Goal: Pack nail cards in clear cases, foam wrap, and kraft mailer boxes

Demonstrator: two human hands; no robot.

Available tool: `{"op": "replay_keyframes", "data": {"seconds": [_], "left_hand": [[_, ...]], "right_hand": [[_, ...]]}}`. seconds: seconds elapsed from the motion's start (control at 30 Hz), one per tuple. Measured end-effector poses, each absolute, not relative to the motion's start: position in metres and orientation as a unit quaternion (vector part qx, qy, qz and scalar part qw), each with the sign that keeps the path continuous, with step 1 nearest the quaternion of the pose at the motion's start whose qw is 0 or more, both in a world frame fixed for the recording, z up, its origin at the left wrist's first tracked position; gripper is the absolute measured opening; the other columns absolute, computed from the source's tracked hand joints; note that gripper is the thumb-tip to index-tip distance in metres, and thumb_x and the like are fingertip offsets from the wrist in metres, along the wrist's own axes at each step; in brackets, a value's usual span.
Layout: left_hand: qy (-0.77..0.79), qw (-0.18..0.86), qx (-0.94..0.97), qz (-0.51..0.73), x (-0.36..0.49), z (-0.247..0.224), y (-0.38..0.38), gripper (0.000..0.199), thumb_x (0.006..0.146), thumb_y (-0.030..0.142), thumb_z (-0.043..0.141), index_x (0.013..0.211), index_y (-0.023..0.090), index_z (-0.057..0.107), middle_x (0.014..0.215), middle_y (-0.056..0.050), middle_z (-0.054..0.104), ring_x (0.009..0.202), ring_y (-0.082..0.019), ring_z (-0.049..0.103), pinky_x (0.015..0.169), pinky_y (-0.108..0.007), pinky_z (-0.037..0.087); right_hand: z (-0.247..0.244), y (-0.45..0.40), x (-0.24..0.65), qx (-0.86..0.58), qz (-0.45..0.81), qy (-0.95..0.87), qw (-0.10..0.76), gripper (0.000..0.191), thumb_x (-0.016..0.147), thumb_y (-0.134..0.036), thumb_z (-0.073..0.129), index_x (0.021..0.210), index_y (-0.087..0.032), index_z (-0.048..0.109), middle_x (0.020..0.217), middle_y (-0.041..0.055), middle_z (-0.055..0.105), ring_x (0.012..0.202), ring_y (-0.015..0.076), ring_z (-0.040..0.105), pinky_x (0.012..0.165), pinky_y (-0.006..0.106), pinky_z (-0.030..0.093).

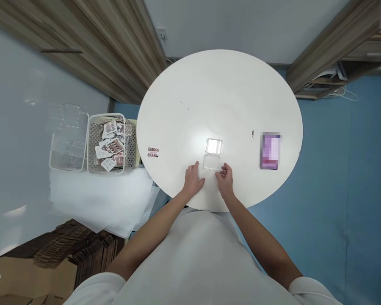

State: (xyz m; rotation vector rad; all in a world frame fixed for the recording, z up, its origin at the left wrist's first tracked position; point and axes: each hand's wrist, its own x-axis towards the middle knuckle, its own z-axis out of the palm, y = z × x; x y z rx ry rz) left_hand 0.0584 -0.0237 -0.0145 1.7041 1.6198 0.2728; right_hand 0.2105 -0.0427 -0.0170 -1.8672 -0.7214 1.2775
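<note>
A small clear plastic box (212, 162) lies unfolded on the white round table (219, 93), its two halves joined by a hinge. Glare whitens the far half. My left hand (193, 180) rests on the tabletop to the left of the near half, fingers stretched out and holding nothing. On the other side, my right hand (226, 181) is by the near right corner of the box, with fingers loosely bent and apart from the thumb. Whether its thumb touches the box is hard to tell. A card of small dark red, nail-shaped pieces (153, 153) lies at the table's left.
A blurred-out purple object (270, 151) lies on the right, beside a small dark bit (252, 134). Left of the table stand a white basket (131, 144) of similar cards and a bin of clear plastic boxes (68, 137). Folded cardboard (41, 271) is stacked lower left.
</note>
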Motion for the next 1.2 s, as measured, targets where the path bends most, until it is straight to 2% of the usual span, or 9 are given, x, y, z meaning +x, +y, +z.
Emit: {"op": "replay_keyframes", "data": {"seconds": [0.13, 0.2, 0.3, 0.37, 0.5, 0.7, 0.9, 1.03, 1.2], "left_hand": [[0.622, 0.302, 0.717, 0.088, -0.013, -0.004, -0.038, 0.058, 0.075, 0.027, 0.053, 0.128, 0.016, 0.033, 0.113, -0.012, 0.042, 0.104, -0.026, 0.038, 0.090, -0.043, 0.034], [0.635, 0.249, 0.725, 0.094, -0.060, -0.001, -0.033, 0.049, 0.077, 0.028, 0.051, 0.123, 0.016, 0.039, 0.110, -0.011, 0.044, 0.103, -0.026, 0.040, 0.090, -0.043, 0.035], [0.646, 0.195, 0.730, 0.112, -0.123, 0.000, -0.007, 0.040, 0.077, 0.026, 0.050, 0.115, 0.016, 0.047, 0.106, -0.011, 0.046, 0.103, -0.026, 0.042, 0.090, -0.041, 0.035], [0.638, 0.214, 0.732, 0.108, -0.151, -0.001, 0.018, 0.040, 0.074, 0.024, 0.053, 0.113, 0.016, 0.048, 0.104, -0.011, 0.047, 0.101, -0.025, 0.046, 0.090, -0.040, 0.037], [0.634, 0.313, 0.703, 0.075, -0.170, -0.003, 0.065, 0.053, 0.069, 0.020, 0.058, 0.119, 0.017, 0.042, 0.097, -0.006, 0.050, 0.078, -0.018, 0.054, 0.083, -0.034, 0.042], [0.637, 0.335, 0.694, 0.020, -0.165, -0.010, 0.090, 0.074, 0.064, 0.024, 0.065, 0.129, 0.019, 0.030, 0.109, -0.010, 0.044, 0.095, -0.024, 0.052, 0.081, -0.035, 0.043], [0.615, 0.365, 0.697, 0.055, -0.165, -0.019, 0.090, 0.063, 0.068, 0.021, 0.063, 0.125, 0.022, 0.036, 0.105, -0.007, 0.045, 0.097, -0.022, 0.051, 0.084, -0.032, 0.042], [0.622, 0.392, 0.674, 0.080, -0.161, -0.021, 0.087, 0.057, 0.067, 0.015, 0.061, 0.119, 0.023, 0.040, 0.107, -0.005, 0.043, 0.096, -0.019, 0.051, 0.084, -0.032, 0.042], [0.623, 0.392, 0.667, 0.117, -0.158, -0.021, 0.082, 0.055, 0.068, 0.011, 0.057, 0.119, 0.022, 0.039, 0.106, -0.006, 0.045, 0.094, -0.019, 0.051, 0.079, -0.032, 0.043]], "right_hand": [[-0.010, -0.067, 0.194, -0.782, 0.413, -0.253, 0.392, 0.050, 0.076, -0.032, 0.045, 0.123, -0.022, 0.032, 0.109, 0.0078, 0.044, 0.088, 0.0154, 0.049, 0.075, 0.031, 0.046], [-0.007, -0.082, 0.180, -0.791, 0.369, -0.299, 0.386, 0.047, 0.077, -0.033, 0.045, 0.121, -0.023, 0.034, 0.109, 0.0081, 0.045, 0.090, 0.0174, 0.047, 0.073, 0.032, 0.045], [-0.002, -0.093, 0.151, -0.766, 0.356, -0.403, 0.354, 0.043, 0.077, -0.032, 0.046, 0.119, -0.022, 0.038, 0.106, 0.0077, 0.048, 0.091, 0.0187, 0.047, 0.078, 0.036, 0.044], [0.000, -0.087, 0.128, -0.731, 0.376, -0.472, 0.317, 0.042, 0.077, -0.030, 0.047, 0.118, -0.021, 0.040, 0.101, 0.0071, 0.051, 0.089, 0.0188, 0.048, 0.080, 0.039, 0.043], [0.001, -0.037, 0.075, -0.656, 0.409, -0.586, 0.242, 0.039, 0.077, -0.027, 0.048, 0.115, -0.023, 0.043, 0.103, 0.0070, 0.051, 0.092, 0.0196, 0.049, 0.084, 0.039, 0.042], [-0.014, 0.048, 0.014, -0.661, 0.377, -0.632, 0.146, 0.058, 0.072, -0.028, 0.056, 0.125, -0.023, 0.034, 0.116, 0.0086, 0.042, 0.108, 0.0243, 0.040, 0.089, 0.040, 0.038], [-0.024, 0.061, -0.007, -0.712, 0.308, -0.629, 0.059, 0.060, 0.073, -0.029, 0.056, 0.128, -0.025, 0.032, 0.109, 0.0082, 0.045, 0.100, 0.0253, 0.041, 0.082, 0.039, 0.037], [-0.024, 0.058, -0.008, -0.715, 0.301, -0.628, 0.056, 0.062, 0.073, -0.028, 0.056, 0.129, -0.027, 0.029, 0.108, 0.0083, 0.044, 0.098, 0.0256, 0.041, 0.080, 0.040, 0.036], [-0.028, 0.053, -0.011, -0.712, 0.318, -0.615, 0.118, 0.059, 0.074, -0.023, 0.052, 0.128, -0.028, 0.030, 0.108, 0.0090, 0.045, 0.099, 0.0280, 0.040, 0.079, 0.044, 0.035]]}}
